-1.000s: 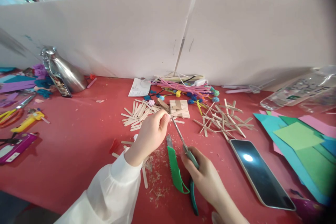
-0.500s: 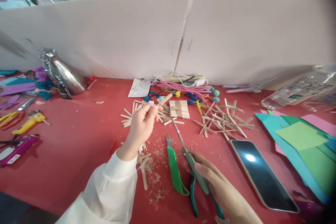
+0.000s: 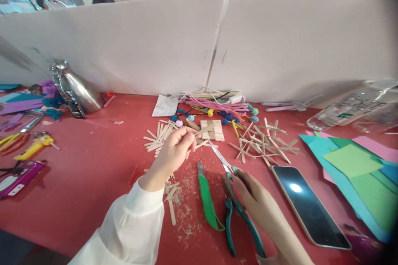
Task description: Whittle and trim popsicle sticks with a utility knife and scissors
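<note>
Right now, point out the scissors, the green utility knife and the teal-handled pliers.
Scissors [image 3: 222,158]: head view, on a metal blade.
Green utility knife [image 3: 206,198]: head view, on its green handle.
Teal-handled pliers [image 3: 229,222]: head view, on one handle.

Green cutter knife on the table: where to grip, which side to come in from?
I'd take the green cutter knife mid-handle, from above and the person's left. It lies flat, its metal blade exposed at the far end, handle toward the person. The pliers and the right hand with scissors crowd its right side.
</note>
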The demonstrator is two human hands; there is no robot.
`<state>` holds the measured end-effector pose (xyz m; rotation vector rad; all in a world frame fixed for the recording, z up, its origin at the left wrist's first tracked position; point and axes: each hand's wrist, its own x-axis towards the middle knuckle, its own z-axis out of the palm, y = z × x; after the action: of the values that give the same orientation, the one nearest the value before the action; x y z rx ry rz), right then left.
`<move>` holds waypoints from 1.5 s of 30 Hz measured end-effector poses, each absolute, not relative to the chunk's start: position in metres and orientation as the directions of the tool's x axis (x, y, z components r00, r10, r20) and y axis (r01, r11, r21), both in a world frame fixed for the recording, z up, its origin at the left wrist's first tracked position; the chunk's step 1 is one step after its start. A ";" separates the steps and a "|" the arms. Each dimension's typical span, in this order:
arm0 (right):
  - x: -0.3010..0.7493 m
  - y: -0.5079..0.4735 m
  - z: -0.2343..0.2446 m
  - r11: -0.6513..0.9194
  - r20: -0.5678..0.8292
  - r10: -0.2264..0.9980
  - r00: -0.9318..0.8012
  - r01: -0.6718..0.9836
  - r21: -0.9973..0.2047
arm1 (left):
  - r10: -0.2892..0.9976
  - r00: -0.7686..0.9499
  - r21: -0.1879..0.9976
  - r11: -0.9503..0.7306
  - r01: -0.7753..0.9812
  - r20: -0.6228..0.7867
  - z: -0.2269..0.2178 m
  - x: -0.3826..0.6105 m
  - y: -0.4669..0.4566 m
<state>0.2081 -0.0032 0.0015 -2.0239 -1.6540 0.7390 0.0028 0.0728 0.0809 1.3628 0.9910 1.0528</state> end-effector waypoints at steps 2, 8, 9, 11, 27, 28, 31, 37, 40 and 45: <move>0.210 -0.003 -0.002 -0.193 -0.110 0.981 0.160 0.765 -0.615 | 0.964 0.259 0.997 -0.068 0.047 0.053 0.080 0.003 0.073; 0.212 0.001 -0.004 -0.196 -0.093 0.980 0.178 0.743 -0.640 | 0.956 0.286 0.975 -0.124 0.185 0.067 0.080 0.003 0.071; 0.211 0.001 -0.002 -0.187 -0.097 0.981 0.166 0.720 -0.669 | 0.953 0.292 0.968 -0.141 0.207 0.076 0.079 0.003 0.071; 0.208 0.000 0.004 -0.159 -0.119 0.987 0.107 0.603 -0.781 | 0.951 0.297 0.955 -0.167 0.246 0.090 0.079 0.003 0.070; 0.171 -0.028 0.015 -0.152 -0.193 0.964 -0.184 0.212 -0.965 | 0.933 0.319 0.952 -0.235 0.194 0.165 0.087 -0.002 0.063; 0.171 -0.028 0.016 -0.160 -0.201 0.963 -0.178 0.218 -0.963 | 0.928 0.331 0.946 -0.248 0.210 0.170 0.088 -0.002 0.062; 0.172 -0.027 0.019 -0.167 -0.212 0.962 -0.171 0.244 -0.955 | 0.916 0.363 0.917 -0.281 0.283 0.169 0.091 -0.001 0.058; 0.172 -0.026 0.022 -0.165 -0.198 0.970 -0.138 0.221 -0.961 | 0.911 0.388 0.892 -0.285 0.352 0.138 0.096 0.001 0.055; 0.173 -0.025 0.021 -0.173 -0.200 0.972 -0.127 0.197 -0.965 | 0.909 0.393 0.883 -0.294 0.365 0.140 0.097 0.001 0.055; 0.174 -0.026 0.018 -0.160 -0.188 0.978 -0.092 0.247 -0.956 | 0.909 0.388 0.864 -0.311 0.396 0.149 0.096 0.002 0.054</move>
<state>0.1744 -0.0263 0.0176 -1.4665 -1.3870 1.3044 0.0022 0.0539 0.0956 1.8798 1.1255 0.8462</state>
